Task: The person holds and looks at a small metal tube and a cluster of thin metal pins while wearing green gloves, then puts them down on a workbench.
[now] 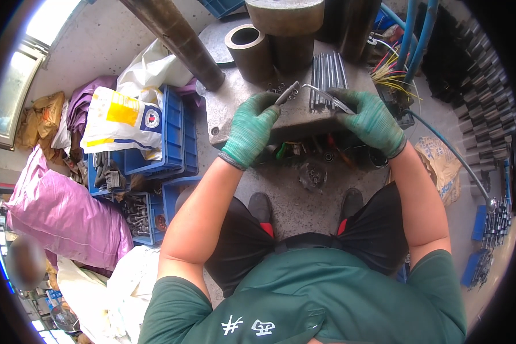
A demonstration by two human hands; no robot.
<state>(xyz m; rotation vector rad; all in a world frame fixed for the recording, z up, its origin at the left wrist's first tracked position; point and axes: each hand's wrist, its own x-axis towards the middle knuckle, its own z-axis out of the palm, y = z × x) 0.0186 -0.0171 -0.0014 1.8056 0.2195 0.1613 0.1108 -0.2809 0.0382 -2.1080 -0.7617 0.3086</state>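
Both of my hands wear green knit gloves and work over a thick metal plate (223, 112). My left hand (251, 126) is closed on a short dark metal rod (288, 93), which slants up to the right. In my right hand (372, 119) is a slim silver tool with a bent, pointed tip (330, 98), looking like bent-nose tweezers. That tip comes close to the rod's upper end; whether they touch, I cannot tell. Several small rings (277, 88) lie on the plate beside my left fingers. Behind my right hand, several thin metal rods (328, 71) lie side by side.
A hollow metal cylinder (247, 53) stands at the back, near a thick slanting column (175, 40). Blue crates (175, 132) and a purple sack (69, 209) are to the left. Coloured wires (393, 74) and blue hoses (413, 40) run at the right.
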